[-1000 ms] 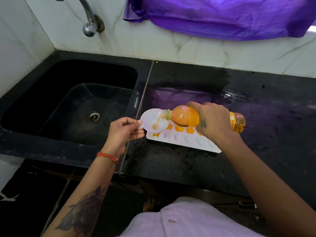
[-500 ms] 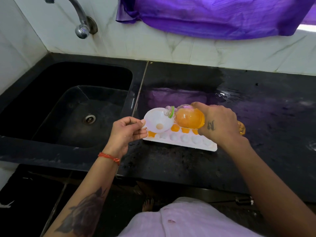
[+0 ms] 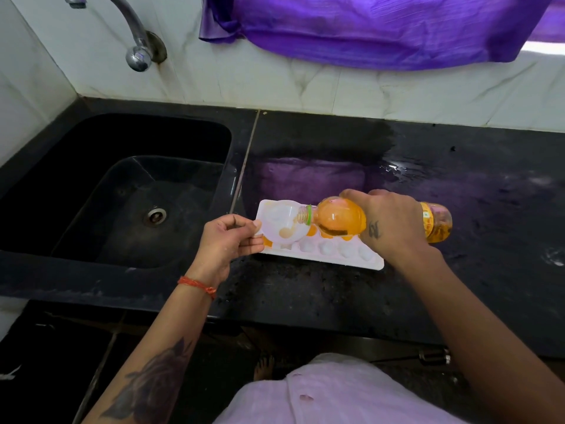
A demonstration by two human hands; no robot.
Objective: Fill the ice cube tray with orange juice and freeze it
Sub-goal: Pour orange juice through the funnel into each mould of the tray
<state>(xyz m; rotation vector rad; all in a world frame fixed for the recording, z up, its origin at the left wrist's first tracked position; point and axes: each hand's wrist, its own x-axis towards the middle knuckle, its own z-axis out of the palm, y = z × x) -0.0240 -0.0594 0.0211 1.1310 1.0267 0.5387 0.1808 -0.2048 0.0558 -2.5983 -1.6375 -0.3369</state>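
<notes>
A white ice cube tray (image 3: 336, 254) lies on the black counter, its far row of cups holding orange juice, its near row white. My left hand (image 3: 227, 240) pinches the rim of a white funnel (image 3: 282, 221) held over the tray's left end; a little juice sits in the funnel's bottom. My right hand (image 3: 388, 223) grips an orange juice bottle (image 3: 339, 220) lying almost level, its open neck inside the funnel. The bottle's labelled base sticks out to the right of my hand.
A black sink (image 3: 128, 191) with a drain lies left of the tray, under a metal tap (image 3: 137, 41). The black counter (image 3: 458, 209) is wet at the right. A purple cloth (image 3: 367, 26) hangs on the white tiled wall behind.
The bottle's neck has dropped lower into the funnel. Both hands stay at the tray's left end, and the view has shifted slightly.
</notes>
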